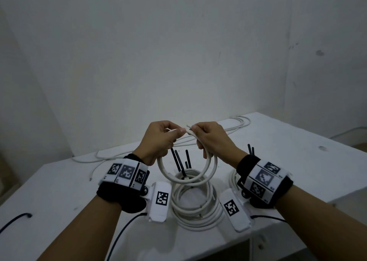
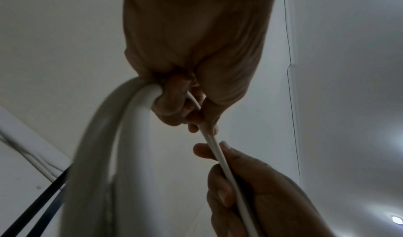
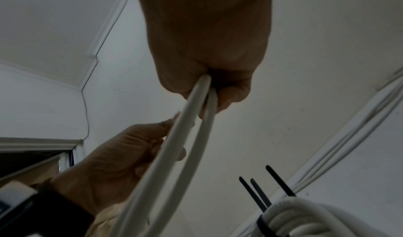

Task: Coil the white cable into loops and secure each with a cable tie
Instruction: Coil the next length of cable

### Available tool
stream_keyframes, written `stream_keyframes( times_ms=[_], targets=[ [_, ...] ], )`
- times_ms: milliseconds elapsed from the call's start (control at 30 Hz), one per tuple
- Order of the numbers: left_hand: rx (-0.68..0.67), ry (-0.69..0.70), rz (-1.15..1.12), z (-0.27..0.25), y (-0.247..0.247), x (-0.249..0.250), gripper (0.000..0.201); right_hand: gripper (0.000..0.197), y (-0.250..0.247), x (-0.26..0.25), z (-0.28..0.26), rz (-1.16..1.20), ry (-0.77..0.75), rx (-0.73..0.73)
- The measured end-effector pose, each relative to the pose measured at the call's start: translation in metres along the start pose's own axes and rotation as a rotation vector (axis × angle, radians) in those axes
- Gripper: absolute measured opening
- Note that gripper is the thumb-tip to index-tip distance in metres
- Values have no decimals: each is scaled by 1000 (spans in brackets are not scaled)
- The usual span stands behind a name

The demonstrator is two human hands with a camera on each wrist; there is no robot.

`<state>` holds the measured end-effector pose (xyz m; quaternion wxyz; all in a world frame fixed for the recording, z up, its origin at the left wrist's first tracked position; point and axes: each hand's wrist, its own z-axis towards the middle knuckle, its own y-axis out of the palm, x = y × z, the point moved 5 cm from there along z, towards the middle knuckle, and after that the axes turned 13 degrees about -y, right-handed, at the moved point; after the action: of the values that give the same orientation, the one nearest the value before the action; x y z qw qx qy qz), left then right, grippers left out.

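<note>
Holding a new white cable loop untied above the tied coils on the worktop, left hand and right hand both grip it; loose cable beyond awaits coiling.

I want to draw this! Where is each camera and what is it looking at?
Head: on the person's head, looking down at the white table; both forearms, left hand and right hand show.
Left wrist: looks up along the left hand towards the wall.
Right wrist: looks up along the right hand.
All share the round white cable loop that both hands grip.
</note>
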<state>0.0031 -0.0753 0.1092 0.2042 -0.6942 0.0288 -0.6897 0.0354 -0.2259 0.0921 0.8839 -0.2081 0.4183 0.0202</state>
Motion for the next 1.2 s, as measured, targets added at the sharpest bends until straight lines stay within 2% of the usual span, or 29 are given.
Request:
stream_keyframes(
  times_ms=[100, 233, 333, 533, 700, 767, 833, 900, 967, 1067, 1200],
  targets=[
    [9, 1, 7, 0, 0, -3, 18, 36, 1, -4, 0, -127, -38, -48],
    [-5, -4, 35, -3, 2, -6, 17, 40, 6, -6, 1, -274, -44, -186],
    [-23, 1, 38, -6, 7, -8, 14, 36, 6, -7, 6, -422, -53, -289],
    [-13, 35, 13, -10, 8, -7, 15, 50, 10, -6, 8, -537, -52, -309],
    [29, 122, 43, -14, 6, -5, 15, 55, 13, -1, 5, -491, 0, -320],
    [22, 106, 37, -15, 7, -4, 15, 56, 12, -2, 2, -416, 13, -323],
    [15, 47, 14, -14, 8, -6, 15, 53, 11, -4, -2, -233, 20, -328],
    [-2, -26, -23, -14, 11, -9, 19, 49, 10, -7, -3, 0, -1, -309],
    [-33, -77, -59, -13, 14, -11, 22, 36, 5, -6, 0, 128, -24, -236],
    [-64, -141, -125, -13, 16, -15, 21, 14, -2, -2, 4, 180, 19, -153],
    [-135, -163, -92, -18, 18, -14, 16, 9, -2, -1, 3, 177, 80, -187]
  ],
)
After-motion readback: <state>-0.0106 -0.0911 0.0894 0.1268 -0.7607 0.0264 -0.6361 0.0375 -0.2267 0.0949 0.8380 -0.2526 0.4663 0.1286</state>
